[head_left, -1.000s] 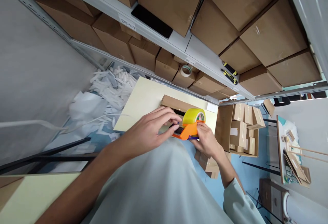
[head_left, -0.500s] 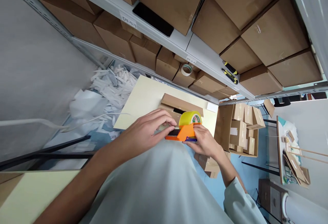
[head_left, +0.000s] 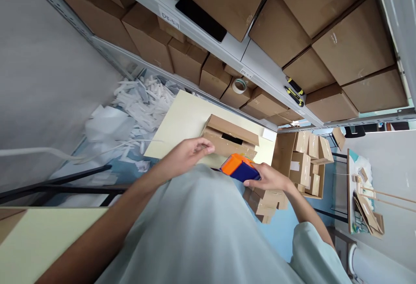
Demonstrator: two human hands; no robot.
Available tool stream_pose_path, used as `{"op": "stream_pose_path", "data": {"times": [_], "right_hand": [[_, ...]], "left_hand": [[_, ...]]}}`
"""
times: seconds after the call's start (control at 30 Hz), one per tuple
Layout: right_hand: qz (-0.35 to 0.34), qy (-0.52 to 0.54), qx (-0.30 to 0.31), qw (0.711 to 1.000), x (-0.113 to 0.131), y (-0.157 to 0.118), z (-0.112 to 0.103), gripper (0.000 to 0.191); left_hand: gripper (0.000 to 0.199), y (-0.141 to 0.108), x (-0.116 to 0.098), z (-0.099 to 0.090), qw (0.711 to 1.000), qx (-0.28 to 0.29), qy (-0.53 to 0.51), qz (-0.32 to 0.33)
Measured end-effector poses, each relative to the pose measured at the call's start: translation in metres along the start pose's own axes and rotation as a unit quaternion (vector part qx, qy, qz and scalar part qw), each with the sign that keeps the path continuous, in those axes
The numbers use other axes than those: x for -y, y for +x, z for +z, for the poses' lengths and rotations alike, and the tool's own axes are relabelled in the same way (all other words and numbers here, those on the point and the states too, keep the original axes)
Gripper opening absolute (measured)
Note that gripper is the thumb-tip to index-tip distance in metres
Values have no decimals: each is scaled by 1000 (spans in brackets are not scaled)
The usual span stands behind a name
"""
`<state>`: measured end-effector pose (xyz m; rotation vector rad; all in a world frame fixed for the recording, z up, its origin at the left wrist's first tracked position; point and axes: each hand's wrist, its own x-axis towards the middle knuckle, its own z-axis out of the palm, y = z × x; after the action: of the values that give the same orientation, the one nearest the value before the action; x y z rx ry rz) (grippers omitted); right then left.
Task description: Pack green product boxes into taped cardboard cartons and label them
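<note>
My right hand [head_left: 268, 176] grips an orange and dark blue tape dispenser [head_left: 241, 169] from its right side, tilted so that its blue underside shows. The roll of yellow tape is mostly hidden behind it. To the left, apart from the dispenser, my left hand [head_left: 183, 156] has its thumb and fingertips drawn together in a pinch; whether anything thin is between them I cannot make out. Just beyond both hands a cardboard box [head_left: 216, 143] lies on the pale table [head_left: 172, 126], its flaps leaving a dark gap along the top.
Shelves packed with cardboard boxes [head_left: 282, 20] rise ahead, with a black phone-like slab [head_left: 201, 17], a tape roll [head_left: 239, 85] and two yellow-black cutters [head_left: 294, 91]. White scraps [head_left: 143, 104] pile up at left. A large carton [head_left: 285, 156] of small boxes stands at right.
My left hand has moved left, away from the dispenser. My right hand has turned the dispenser over, showing its blue underside and hiding the yellow roll. The box is more exposed.
</note>
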<state>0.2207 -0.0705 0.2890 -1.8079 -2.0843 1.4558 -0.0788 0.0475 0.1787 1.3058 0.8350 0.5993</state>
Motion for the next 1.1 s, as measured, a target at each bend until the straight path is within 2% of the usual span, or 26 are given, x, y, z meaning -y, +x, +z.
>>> {"op": "stream_pose_path", "data": {"times": [0.1,0.17,0.33,0.47,0.57,0.7,0.83,1.0,1.1], "right_hand": [[37,39,29,998,-3,-5,-27,33],[50,76,50,995,-6,2,-45,35],[90,157,115,977,-18,44,-83,49],[118,185,175,960,-33,72,-98,51],[138,200,198,950,-44,87,-99,53],[142,197,227,943,-56,104,-93,55],[141,199,240,940,-68,119,-85,56],[141,232,248,930,-79,129,-72,56],[148,243,241,928,-84,135,-65,57]], "left_hand": [[52,15,10,-20,999,-11,-39,-33],[55,29,17,-26,995,-17,-86,-54],[54,61,39,-21,971,9,-209,-114],[49,78,59,-18,948,-13,-268,-172],[47,85,74,-20,937,-29,-282,-203],[46,89,88,-26,932,-22,-284,-224],[47,89,96,-30,931,-30,-278,-235],[47,90,103,-32,929,-88,-251,-257],[41,92,108,-36,929,-85,-242,-268]]}}
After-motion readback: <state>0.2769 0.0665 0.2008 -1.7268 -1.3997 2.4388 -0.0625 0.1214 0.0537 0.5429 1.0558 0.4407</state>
